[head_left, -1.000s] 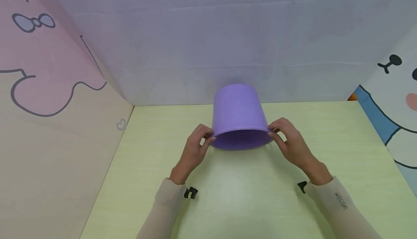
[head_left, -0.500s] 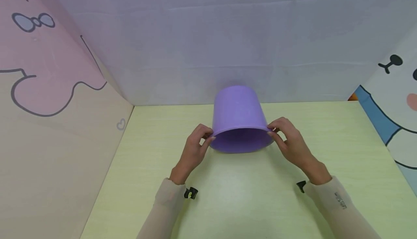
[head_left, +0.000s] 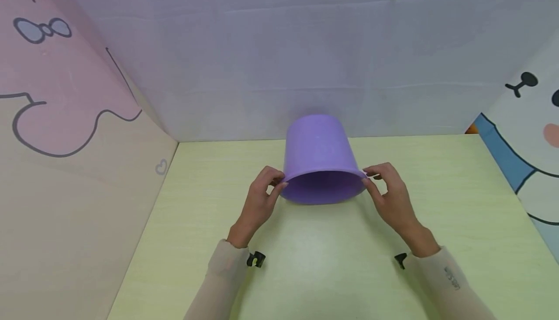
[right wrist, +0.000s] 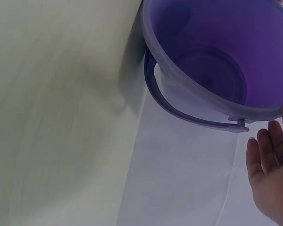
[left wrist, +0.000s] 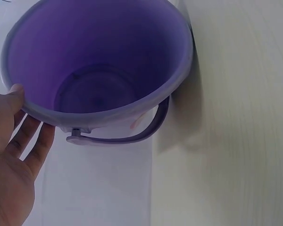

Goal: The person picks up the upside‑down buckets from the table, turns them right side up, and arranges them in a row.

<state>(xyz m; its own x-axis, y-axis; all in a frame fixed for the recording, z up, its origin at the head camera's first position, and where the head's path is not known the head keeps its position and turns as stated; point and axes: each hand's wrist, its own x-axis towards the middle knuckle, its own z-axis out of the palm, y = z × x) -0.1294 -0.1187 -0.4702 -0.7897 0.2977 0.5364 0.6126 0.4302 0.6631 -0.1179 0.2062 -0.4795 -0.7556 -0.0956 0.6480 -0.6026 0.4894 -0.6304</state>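
Left panel [head_left: 65, 213]: smooth, printed with pink shapes and dark outlines.
Left hand [head_left: 257, 195]: thumb over the inside of the rim [left wrist: 104, 118], fingers outside, pinching the left edge.
Bucket [head_left: 319, 145]: purple, smooth and plastic-looking, round and tapered; between the hands, at the far middle of the table [head_left: 323, 271].
Bucket's lie: tipped on its side, wide mouth toward the person, narrower base toward the pale, creased back sheet [head_left: 323, 48]; long axis runs front to back.
Handle [left wrist: 122, 140]: slim purple arc, hanging below the rim.
Tabletop: pale yellow-green, faint wood grain.
Right hand [head_left: 393, 199]: thumb at the rim's right edge, several fingers fairly straight outside it; whether it grips, I cannot tell.
Right panel [head_left: 524, 131]: white and blue, cartoon-printed.
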